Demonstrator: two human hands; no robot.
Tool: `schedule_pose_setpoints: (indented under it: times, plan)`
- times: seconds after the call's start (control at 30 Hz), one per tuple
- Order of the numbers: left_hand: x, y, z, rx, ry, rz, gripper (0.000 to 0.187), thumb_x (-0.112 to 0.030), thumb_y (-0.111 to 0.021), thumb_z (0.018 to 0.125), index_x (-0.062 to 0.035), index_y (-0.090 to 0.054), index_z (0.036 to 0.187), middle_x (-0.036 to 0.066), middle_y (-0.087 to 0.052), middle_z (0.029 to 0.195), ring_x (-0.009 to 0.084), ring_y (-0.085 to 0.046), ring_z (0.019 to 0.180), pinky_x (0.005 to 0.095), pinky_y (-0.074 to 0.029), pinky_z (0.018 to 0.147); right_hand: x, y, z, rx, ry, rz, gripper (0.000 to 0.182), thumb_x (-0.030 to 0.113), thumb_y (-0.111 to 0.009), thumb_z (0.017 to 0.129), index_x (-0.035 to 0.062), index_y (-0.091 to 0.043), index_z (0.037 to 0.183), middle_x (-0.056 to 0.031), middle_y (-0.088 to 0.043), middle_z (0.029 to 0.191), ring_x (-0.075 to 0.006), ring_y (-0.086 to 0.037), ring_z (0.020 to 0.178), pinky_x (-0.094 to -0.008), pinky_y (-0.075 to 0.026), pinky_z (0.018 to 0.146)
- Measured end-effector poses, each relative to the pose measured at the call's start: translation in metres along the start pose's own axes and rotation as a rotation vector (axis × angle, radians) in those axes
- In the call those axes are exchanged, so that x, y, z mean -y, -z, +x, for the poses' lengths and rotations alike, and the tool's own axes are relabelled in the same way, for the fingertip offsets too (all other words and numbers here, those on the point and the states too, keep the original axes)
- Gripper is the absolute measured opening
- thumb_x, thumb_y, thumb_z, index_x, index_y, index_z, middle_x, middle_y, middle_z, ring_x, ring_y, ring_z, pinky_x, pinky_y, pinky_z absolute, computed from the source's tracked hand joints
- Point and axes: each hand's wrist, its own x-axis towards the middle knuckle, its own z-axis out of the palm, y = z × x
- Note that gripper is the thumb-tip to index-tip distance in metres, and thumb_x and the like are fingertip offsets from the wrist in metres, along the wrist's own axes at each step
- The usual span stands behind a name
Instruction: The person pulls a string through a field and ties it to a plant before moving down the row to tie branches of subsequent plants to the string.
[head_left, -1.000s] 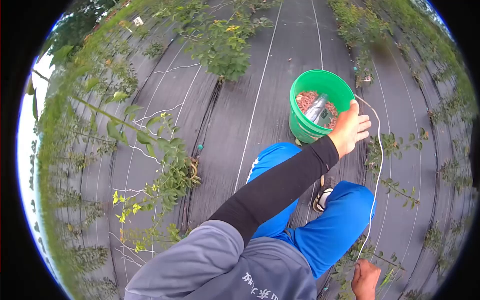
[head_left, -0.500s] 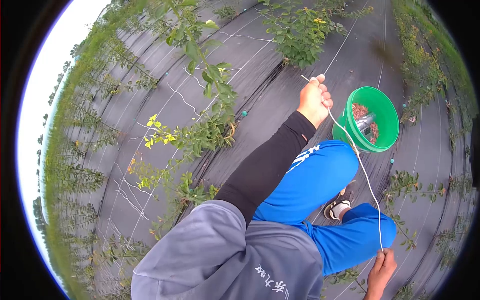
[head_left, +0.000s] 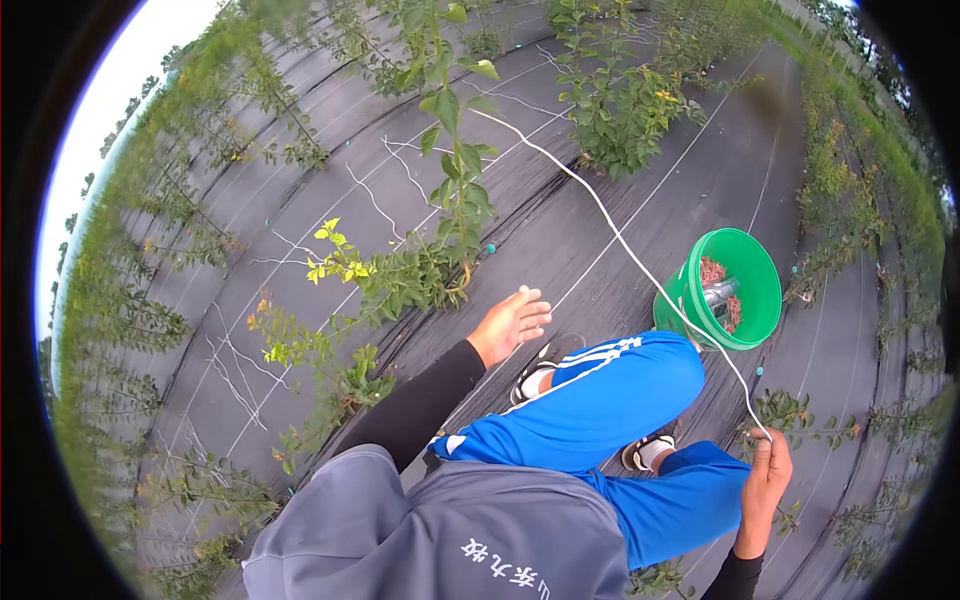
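Note:
A long, thin white wire (head_left: pixel 620 237) arcs from the lower right up across the ground cover toward the leafy plants. My right hand (head_left: pixel 766 480) pinches its lower end between thumb and fingertips, beside my bent knee. My left hand (head_left: pixel 512 325) is open and empty, fingers stretched out, over the black sheeting to the left of my raised knee. A green bucket (head_left: pixel 767 290) stands just past that knee, and the wire passes in front of its near side. Inside the bucket are reddish-brown bits (head_left: pixel 712 271) and a grey object (head_left: pixel 722 292).
A leafy shoot (head_left: pixel 462 170) rises left of the wire, with a low plant (head_left: pixel 405 285) beneath it. Farther off grows a bushy plant (head_left: pixel 620 120). Several kinked white pieces (head_left: pixel 235 375) lie on black ground cover (head_left: pixel 560 245). More plant rows run along both sides.
My left hand has let go of the wire and moved down and left, opening. The wire's far part now swings out to the upper left. My right hand has risen, still pinching its end.

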Motion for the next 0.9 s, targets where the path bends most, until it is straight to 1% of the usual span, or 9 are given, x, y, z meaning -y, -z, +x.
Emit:
schedule_pose_setpoints:
  times: [0.13,0.2,0.33,0.37,0.4,0.43,0.53,0.7,0.9]
  plan:
    - [0.009,0.053,-0.033,-0.161,0.055,0.026,0.059,-0.048,-0.045,0.093,-0.0045,-0.038,0.132,0.012,-0.052,0.123,0.0221,-0.053,0.11,0.0356,-0.044,0.088,0.047,-0.048,0.064,0.054,0.008,0.016,0.02,0.017,-0.049,0.093,0.0013,-0.061,0.093,-0.0041,-0.058,0.074,-0.0094,-0.049,0.069,-0.0253,-0.04,0.063]
    - [0.01,0.065,-0.042,-0.182,0.029,-0.004,0.058,-0.048,-0.045,0.093,-0.0046,-0.039,0.131,0.011,-0.054,0.119,0.0216,-0.054,0.107,0.0358,-0.044,0.088,0.06,-0.093,0.108,-0.003,0.212,0.085,0.019,0.016,-0.049,0.092,0.0026,-0.062,0.093,-0.0072,-0.06,0.077,-0.013,-0.054,0.07,-0.0284,-0.043,0.066]
    - [0.01,0.073,-0.055,-0.203,0.002,0.008,0.053,-0.045,-0.045,0.093,-0.0056,-0.04,0.129,0.011,-0.055,0.114,0.0212,-0.054,0.102,0.0354,-0.044,0.086,0.108,-0.161,0.182,0.099,0.059,0.058,0.02,0.018,-0.05,0.091,0.0023,-0.063,0.092,-0.0108,-0.064,0.082,-0.0173,-0.06,0.077,-0.0314,-0.046,0.071]
    - [0.011,0.073,-0.058,-0.201,0.0,0.005,0.053,-0.045,-0.045,0.093,-0.0056,-0.04,0.129,0.011,-0.055,0.114,0.0212,-0.054,0.102,0.0354,-0.044,0.086,0.103,-0.192,0.213,0.033,0.27,0.162,0.021,0.019,-0.051,0.09,0.0047,-0.063,0.1,-0.01,-0.065,0.083,-0.0184,-0.061,0.078,-0.0321,-0.047,0.072]
    - [0.012,0.072,-0.061,-0.229,0.014,0.01,0.052,-0.043,-0.045,0.094,-0.0058,-0.04,0.129,0.011,-0.055,0.114,0.021,-0.054,0.102,0.0352,-0.044,0.086,0.113,-0.225,0.246,-0.054,0.459,0.154,0.037,0.021,-0.052,0.089,0.0043,-0.052,0.122,-0.0138,-0.065,0.089,-0.0221,-0.062,0.084,-0.0334,-0.047,0.076]
    - [0.012,0.071,-0.062,-0.253,0.028,0.022,0.051,-0.042,-0.044,0.094,-0.0059,-0.039,0.129,0.012,-0.055,0.115,0.0208,-0.054,0.102,0.035,-0.044,0.086,0.159,-0.225,0.254,0.293,0.088,0.314,0.06,0.024,-0.053,0.087,-0.0008,-0.031,0.137,-0.0202,-0.063,0.101,-0.0284,-0.06,0.097,-0.0348,-0.044,0.086]
    - [0.015,0.068,-0.064,-0.204,-0.001,0.072,0.052,-0.04,-0.045,0.094,-0.0055,-0.037,0.132,0.012,-0.053,0.117,0.0212,-0.054,0.103,0.0349,-0.045,0.086,0.161,-0.278,0.283,0.012,0.104,0.092,0.07,0.025,-0.056,0.085,-0.0059,-0.023,0.138,-0.0243,-0.051,0.118,-0.03,-0.055,0.105,-0.0361,-0.039,0.095]
    - [0.037,0.085,-0.041,-0.177,0.086,0.189,0.051,-0.037,-0.045,0.094,-0.0049,-0.036,0.132,0.016,-0.051,0.122,0.0257,-0.054,0.107,0.0373,-0.044,0.088,0.097,-0.205,0.218,0.008,0.257,0.185,0.06,0.012,-0.057,0.084,-0.0023,-0.032,0.136,-0.0229,-0.045,0.123,-0.0252,-0.058,0.099,-0.0364,-0.045,0.089]
    - [0.031,0.074,0.011,-0.184,0.173,0.428,0.048,-0.036,-0.05,0.091,-0.0064,-0.042,0.128,0.013,-0.053,0.119,0.0238,-0.055,0.104,0.0371,-0.044,0.086,-0.01,-0.007,0.085,-0.43,-0.115,0.245,0.039,0.008,-0.053,0.087,-0.0005,-0.047,0.125,-0.0149,-0.055,0.112,-0.0173,-0.06,0.089,-0.0287,-0.048,0.08]
